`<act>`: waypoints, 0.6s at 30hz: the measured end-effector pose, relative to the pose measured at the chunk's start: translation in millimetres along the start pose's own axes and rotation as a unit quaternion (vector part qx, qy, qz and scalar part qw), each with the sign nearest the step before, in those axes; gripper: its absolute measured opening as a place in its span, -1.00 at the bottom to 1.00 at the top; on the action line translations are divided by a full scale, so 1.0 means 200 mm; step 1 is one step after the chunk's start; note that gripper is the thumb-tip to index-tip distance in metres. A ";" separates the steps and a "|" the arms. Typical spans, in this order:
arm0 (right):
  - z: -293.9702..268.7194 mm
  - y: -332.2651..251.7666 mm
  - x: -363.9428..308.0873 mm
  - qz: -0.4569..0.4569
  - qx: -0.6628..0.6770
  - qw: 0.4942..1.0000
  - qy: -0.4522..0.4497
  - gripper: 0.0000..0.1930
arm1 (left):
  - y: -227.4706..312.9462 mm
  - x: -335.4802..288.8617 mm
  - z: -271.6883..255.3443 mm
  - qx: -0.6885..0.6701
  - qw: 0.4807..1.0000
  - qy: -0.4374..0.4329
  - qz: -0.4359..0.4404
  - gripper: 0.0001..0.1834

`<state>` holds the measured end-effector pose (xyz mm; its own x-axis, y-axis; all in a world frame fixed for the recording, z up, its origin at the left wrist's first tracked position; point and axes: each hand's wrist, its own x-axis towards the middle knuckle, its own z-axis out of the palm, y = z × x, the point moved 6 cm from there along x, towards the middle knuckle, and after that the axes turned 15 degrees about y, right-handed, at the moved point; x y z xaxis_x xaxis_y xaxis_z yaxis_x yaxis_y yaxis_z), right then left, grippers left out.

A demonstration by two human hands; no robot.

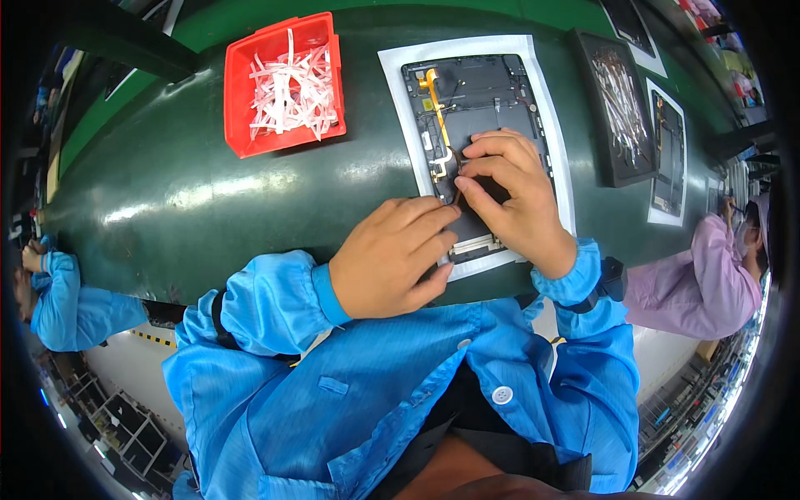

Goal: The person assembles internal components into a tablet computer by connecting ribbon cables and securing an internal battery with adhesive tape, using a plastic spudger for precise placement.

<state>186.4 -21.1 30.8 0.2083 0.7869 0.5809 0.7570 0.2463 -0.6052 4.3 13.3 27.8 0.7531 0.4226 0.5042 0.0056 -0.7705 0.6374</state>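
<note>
Our green table (183,225) curves across the view, and our blue coat (325,442) fills the foreground. At the right edge sits a co-worker in pink (692,283); at the left, a blue sleeve (62,312) belongs to another person. Before us, right of the middle, a white mat (467,48) lies on the table, and on it the black panel (479,87), its inner side up. Left of it, well apart, stands a red bin (240,104) heaped with white and pinkish strips (292,96). To its right, a dark tray (597,117) holds a tangle of thin pieces (618,100).

Our left hand (392,258) reaches over the panel's lower left, thumb apart from the fingers, the index fingertip at the panel near its left side. Our right hand (521,200) bends over the panel's middle, thumb and index finger clamped on a thin dark strip (457,197). Whether the left fingertip presses the strip or merely rests beside it, we cannot tell. Just above our fingertips, an orange ribbon (442,125) runs along the panel's left part.
</note>
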 end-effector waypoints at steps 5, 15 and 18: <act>0.02 0.03 0.00 0.017 -0.017 0.999 -0.027 -0.83 | 0.01 -0.02 0.02 0.038 0.999 -0.024 -0.010 -0.47; 0.03 0.04 0.00 0.016 -0.029 0.999 -0.040 -0.82 | 0.02 -0.02 0.03 0.065 0.997 -0.018 -0.035 -0.46; 0.03 0.04 0.01 0.013 -0.030 0.999 -0.037 -0.80 | 0.02 -0.02 0.04 0.081 0.996 -0.026 -0.031 -0.46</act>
<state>188.9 -15.1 23.8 0.1832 0.8327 0.5226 0.7878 0.1937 -0.5847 6.5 4.5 24.4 0.7807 0.4493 0.4342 0.1549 -0.8124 0.5621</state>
